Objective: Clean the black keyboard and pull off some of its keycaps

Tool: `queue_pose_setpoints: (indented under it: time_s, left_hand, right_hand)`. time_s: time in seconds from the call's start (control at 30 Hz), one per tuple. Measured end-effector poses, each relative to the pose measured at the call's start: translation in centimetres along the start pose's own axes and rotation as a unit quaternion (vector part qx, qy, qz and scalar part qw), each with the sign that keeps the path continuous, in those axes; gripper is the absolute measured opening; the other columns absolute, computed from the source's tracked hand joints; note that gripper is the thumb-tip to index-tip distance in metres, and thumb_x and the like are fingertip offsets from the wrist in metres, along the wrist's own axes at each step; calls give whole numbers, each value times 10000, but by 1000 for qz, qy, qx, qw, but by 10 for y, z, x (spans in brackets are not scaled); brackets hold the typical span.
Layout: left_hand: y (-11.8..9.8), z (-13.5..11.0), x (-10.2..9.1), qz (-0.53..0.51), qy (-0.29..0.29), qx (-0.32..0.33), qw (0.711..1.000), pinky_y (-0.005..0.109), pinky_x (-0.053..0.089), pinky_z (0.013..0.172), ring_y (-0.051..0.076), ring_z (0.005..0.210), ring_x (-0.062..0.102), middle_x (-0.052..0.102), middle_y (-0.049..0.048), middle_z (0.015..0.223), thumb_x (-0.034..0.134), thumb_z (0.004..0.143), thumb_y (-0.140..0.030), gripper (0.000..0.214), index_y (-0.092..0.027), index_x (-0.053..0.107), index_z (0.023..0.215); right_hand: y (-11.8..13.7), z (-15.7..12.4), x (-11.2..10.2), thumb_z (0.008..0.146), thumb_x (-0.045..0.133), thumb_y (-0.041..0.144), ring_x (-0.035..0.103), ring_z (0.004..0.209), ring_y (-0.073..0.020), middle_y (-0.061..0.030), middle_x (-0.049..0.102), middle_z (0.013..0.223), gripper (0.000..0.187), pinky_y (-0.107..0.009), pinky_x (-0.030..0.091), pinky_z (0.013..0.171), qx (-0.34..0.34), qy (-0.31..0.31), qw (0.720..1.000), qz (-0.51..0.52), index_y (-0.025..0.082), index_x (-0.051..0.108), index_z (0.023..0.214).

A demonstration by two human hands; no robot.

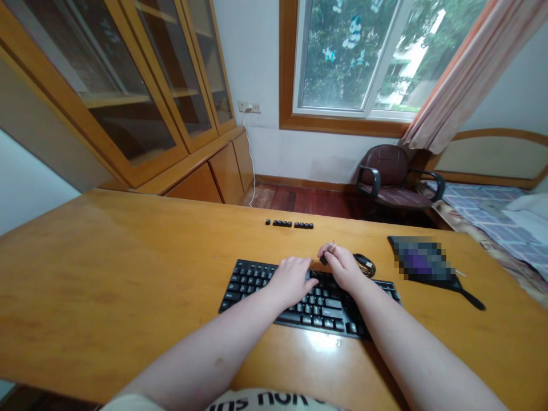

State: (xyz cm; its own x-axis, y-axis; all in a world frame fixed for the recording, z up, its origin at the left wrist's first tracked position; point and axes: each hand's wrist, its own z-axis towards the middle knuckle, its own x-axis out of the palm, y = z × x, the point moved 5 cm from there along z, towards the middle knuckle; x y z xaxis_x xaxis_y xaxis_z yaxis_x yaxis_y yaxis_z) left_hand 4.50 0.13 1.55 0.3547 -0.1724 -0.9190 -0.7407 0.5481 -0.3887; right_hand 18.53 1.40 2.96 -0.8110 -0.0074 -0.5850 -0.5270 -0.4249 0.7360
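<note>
A black keyboard (257,282) lies on the wooden desk (107,274) in front of me. My left hand (290,281) rests on its upper middle keys, fingers curled down onto them. My right hand (341,265) hovers at the keyboard's top edge, fingers pinched on a small black keycap. A thin wire tool shows above those fingers. A row of several loose black keycaps (290,224) lies farther back on the desk.
A coiled black cable (365,264) sits just right of my right hand. A dark flat pouch (428,264) with a black handle lies at the right. A brown armchair (391,180), a bed (492,222) and glass-door cabinets (141,91) stand beyond the desk.
</note>
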Motion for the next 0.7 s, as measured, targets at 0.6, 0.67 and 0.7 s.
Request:
queue_pose_setpoints:
  time_s: [0.6, 0.67, 0.7]
  left_hand:
    - [2, 0, 4, 17, -1, 17, 1000, 365, 407, 836, 241, 967, 535, 603, 89, 1007, 502, 825, -446, 360, -176, 539, 1061]
    - [3, 0, 5, 21, 0, 13, 1000, 365, 410, 825, 242, 954, 537, 601, 93, 996, 499, 825, -450, 360, -169, 542, 1047]
    - [4, 1, 5, 21, -1, 11, 1000, 366, 412, 821, 241, 947, 537, 601, 94, 993, 499, 824, -450, 362, -167, 541, 1047]
  right_hand:
    - [1, 3, 2, 930, 319, 353, 581, 842, -185, -66, 638, 859, 343, -331, 439, 804, -16, 64, 998, 17, 175, 609, 891]
    - [6, 4, 5, 934, 310, 354, 577, 830, -178, -61, 634, 846, 356, -327, 441, 795, -33, 97, 995, 16, 181, 617, 889]
    - [10, 3, 6, 936, 305, 351, 575, 820, -174, -60, 630, 836, 362, -322, 442, 787, -44, 110, 993, 11, 183, 620, 882]
